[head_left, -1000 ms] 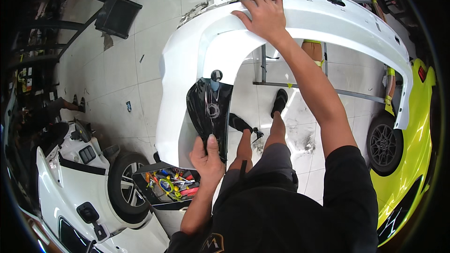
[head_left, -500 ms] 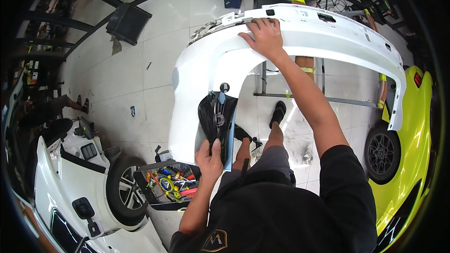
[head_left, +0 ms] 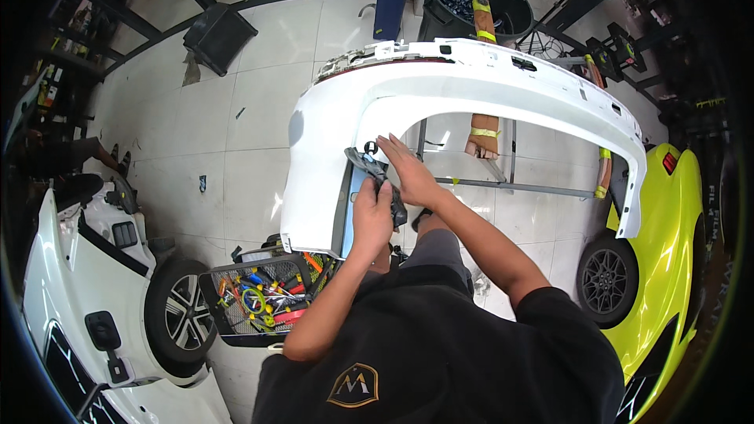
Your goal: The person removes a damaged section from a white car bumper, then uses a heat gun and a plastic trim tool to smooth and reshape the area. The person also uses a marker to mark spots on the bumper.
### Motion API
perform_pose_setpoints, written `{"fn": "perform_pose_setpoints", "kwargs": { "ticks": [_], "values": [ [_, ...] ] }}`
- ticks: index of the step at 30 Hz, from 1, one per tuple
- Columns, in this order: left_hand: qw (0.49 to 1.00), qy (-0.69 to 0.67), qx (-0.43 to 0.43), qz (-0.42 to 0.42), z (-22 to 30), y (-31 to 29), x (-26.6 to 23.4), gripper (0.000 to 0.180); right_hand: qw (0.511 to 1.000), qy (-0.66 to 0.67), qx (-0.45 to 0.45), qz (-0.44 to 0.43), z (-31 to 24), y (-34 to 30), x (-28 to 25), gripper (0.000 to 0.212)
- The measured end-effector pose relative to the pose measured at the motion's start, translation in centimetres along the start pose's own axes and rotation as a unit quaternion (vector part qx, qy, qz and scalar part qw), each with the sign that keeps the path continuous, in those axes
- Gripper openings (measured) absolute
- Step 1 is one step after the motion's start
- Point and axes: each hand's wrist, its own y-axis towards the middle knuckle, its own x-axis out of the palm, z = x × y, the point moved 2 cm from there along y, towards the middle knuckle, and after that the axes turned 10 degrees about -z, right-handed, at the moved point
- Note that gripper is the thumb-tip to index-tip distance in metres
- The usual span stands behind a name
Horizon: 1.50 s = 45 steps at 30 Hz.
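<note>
A large white car bumper (head_left: 463, 82) arches in front of me, its left leg reaching down toward my body. At that leg's inner edge, a crumpled black sheet, film-like (head_left: 363, 160), is bunched up in my left hand (head_left: 372, 216), which is closed on it with the thumb on top. My right hand (head_left: 410, 173) lies beside the bundle, fingers stretched out and close together; whether its palm presses on the sheet is hidden. A light blue strip (head_left: 351, 208) shows on the bumper leg beneath the sheet. Just above the bundle sits a small round black piece (head_left: 371, 147).
A metal stand (head_left: 503, 184) with taped padding carries the bumper. Lower left, a mesh tray (head_left: 228, 298) holds several tools beside a white car (head_left: 86, 267). A yellow-green car (head_left: 667, 228) stands right. Farther off are a dark bin (head_left: 440, 31) and a black box (head_left: 220, 38).
My right hand has left the bumper's top and come down beside my left. The black sheet, spread over the bumper leg before, is now gathered into a bundle, baring more of the blue strip.
</note>
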Motion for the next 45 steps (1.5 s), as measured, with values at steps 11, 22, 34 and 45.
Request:
{"fn": "perform_pose_setpoints", "kwargs": {
  "ticks": [11, 22, 34, 45],
  "values": [
    [0.983, 0.102, -0.128, 0.082, 0.8, -12.0, -5.9, 0.030, 0.936, 0.290, 0.139, 0.146, 2.1, 4.6, 4.5, 0.028],
    [0.985, -0.061, -0.055, 0.154, -19.3, -10.1, -9.6, 0.057, 0.897, 0.344, 0.214, 0.177, 1.8, 5.5, 5.6, 0.043],
    [0.985, 0.003, 0.040, 0.169, -13.8, -9.3, -7.7, 0.036, 0.859, 0.289, 0.251, 0.339, -4.2, 2.6, 9.3, 0.041],
    [0.985, 0.035, 0.043, 0.165, -10.4, -7.9, -8.5, 0.041, 0.883, 0.310, 0.271, 0.226, -5.2, -1.7, 12.3, 0.054]
  ]
}}
